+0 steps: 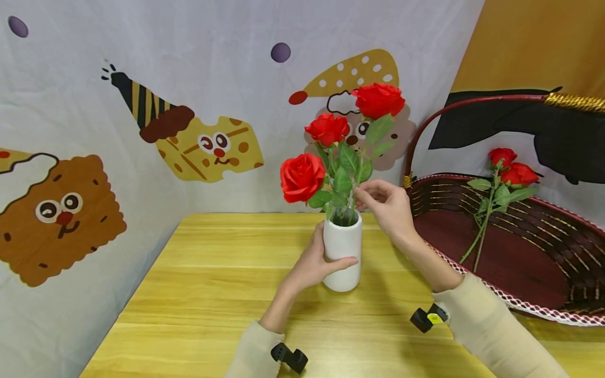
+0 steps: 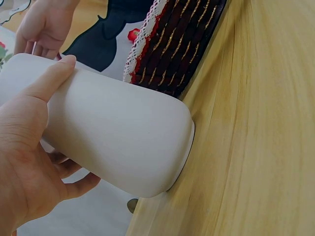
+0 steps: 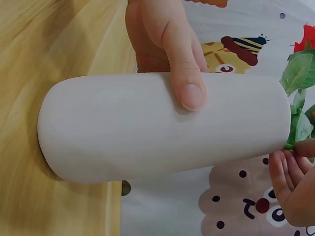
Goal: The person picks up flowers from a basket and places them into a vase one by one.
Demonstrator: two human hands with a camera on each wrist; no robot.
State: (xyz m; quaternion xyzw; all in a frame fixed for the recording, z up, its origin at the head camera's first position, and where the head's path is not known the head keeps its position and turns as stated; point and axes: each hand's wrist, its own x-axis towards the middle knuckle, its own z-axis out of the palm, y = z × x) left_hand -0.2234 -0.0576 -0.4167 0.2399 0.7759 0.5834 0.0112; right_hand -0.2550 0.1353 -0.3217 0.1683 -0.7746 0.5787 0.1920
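Observation:
A white vase (image 1: 342, 249) stands upright on the wooden table, with three red roses rising from its mouth. My left hand (image 1: 307, 265) grips its side, the thumb across the front; in the left wrist view the other fingers curl behind the vase (image 2: 118, 128). Just above the rim, my right hand (image 1: 389, 207) pinches a green rose stem between thumb and fingertips. That stem appears to lead up to the tallest rose (image 1: 379, 101). Lower on the left are the other two, a middle rose (image 1: 328, 129) and a front rose (image 1: 302, 177). Their lower stems are hidden inside.
To the right stands a dark red woven basket (image 1: 515, 262) with a lace-trimmed rim and tall handle (image 1: 477, 100). Two more red roses (image 1: 519, 174) lean inside it. Behind the wooden table (image 1: 212, 294) hangs a cartoon-printed cloth (image 1: 227, 68).

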